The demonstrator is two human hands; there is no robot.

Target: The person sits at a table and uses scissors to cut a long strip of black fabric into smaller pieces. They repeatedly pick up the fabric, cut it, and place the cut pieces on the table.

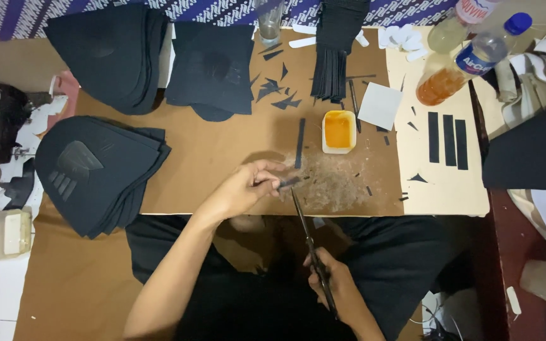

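Brown cardboard worktop with black cut pieces, one person's two hands at its near edge.

Three stacks of black shaped pieces (99,173) lie toward the worktop's left and far edges, three black strips (448,140) sit side by side near the right edge, two plastic bottles (469,60) lie at the far right corner, and one small tub of orange glue (339,131) stands mid-board. The left hand (242,189) reaches in from the near edge, forearm slanting up to the right, fingertips pinching a small black strip (289,182) just above that edge. The right hand (333,287) sits below the board, fingers closed around the handles of one pair of scissors (311,243), whose long axis runs near-vertical, tips pointing away toward the strip.
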